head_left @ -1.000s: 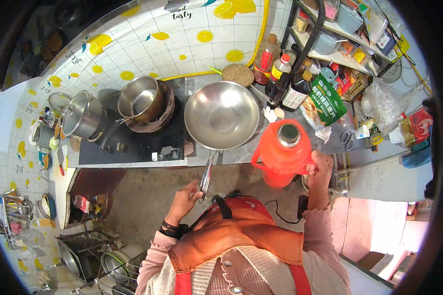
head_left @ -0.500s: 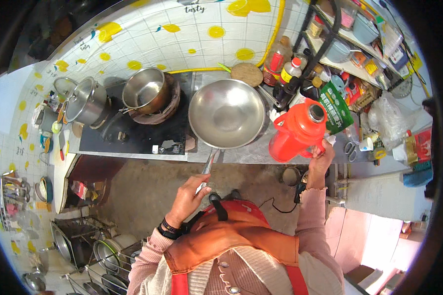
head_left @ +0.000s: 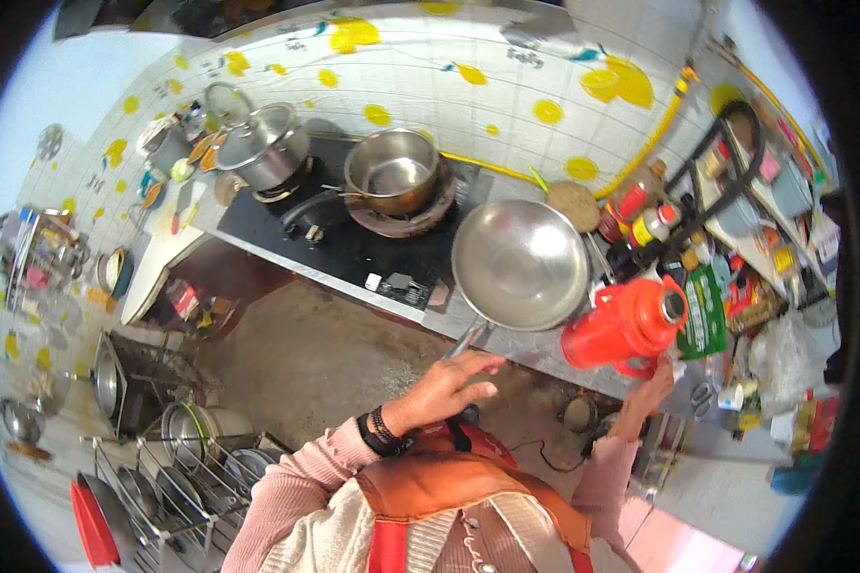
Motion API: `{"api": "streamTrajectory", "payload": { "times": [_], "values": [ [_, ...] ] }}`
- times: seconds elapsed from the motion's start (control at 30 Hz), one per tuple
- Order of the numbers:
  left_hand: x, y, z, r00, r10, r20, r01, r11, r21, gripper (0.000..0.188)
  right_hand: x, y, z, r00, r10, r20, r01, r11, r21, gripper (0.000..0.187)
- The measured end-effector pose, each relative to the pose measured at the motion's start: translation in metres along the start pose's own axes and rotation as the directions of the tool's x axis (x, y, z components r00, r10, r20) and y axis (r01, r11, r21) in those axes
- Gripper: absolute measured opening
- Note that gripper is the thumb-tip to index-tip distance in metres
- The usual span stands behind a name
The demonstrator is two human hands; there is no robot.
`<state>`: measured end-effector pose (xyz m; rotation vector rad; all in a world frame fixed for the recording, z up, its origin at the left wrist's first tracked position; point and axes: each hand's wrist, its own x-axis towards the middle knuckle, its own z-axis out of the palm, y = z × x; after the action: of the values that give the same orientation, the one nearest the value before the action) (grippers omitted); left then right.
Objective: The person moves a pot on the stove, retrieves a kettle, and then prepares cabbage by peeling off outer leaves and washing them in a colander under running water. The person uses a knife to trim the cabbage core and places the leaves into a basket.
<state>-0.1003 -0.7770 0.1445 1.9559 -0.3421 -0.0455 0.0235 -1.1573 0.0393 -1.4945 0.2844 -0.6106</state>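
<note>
A wide steel wok (head_left: 521, 263) sits on the grey counter, its handle pointing toward me over the front edge. Just below that handle, my left hand (head_left: 449, 390) is off it, fingers stretched out and apart, holding nothing. To the right of the wok stands a red thermos flask (head_left: 616, 328), tilted in view, with a grey-topped lid. My right hand (head_left: 652, 390) is closed round the flask's handle at its near right side; part of the fingers is hidden. Behind the flask is a green packet (head_left: 703, 315).
On the black stove (head_left: 334, 239) are a steel saucepan (head_left: 392, 172) and a lidded pot (head_left: 266, 151). Sauce bottles (head_left: 652, 225) and a crowded shelf (head_left: 750, 205) fill the right. A metal dish rack (head_left: 177, 492) with pans stands at lower left.
My left hand has let go of the wok's handle and its fingers have spread. My view has turned left, so the counter appears tilted and shifted right. The right hand stays on the flask.
</note>
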Motion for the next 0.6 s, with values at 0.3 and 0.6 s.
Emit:
{"api": "streamTrajectory", "payload": {
  "times": [0.3, 0.6],
  "values": [
    [-0.007, 0.006, -0.013, 0.997, -0.076, 0.031, 0.082, 0.932, -0.353, 0.049, -0.08, -0.107, 0.067, 0.905, -0.418, 0.078, 0.423, 0.868, -0.259, 0.024],
    [-0.038, -0.003, -0.041, 0.989, 0.058, -0.137, -0.115, 0.879, -0.462, 0.073, -0.234, -0.164, 0.205, 0.323, -0.58, 0.748, 0.815, 0.572, 0.091, 0.029]
  ]
}}
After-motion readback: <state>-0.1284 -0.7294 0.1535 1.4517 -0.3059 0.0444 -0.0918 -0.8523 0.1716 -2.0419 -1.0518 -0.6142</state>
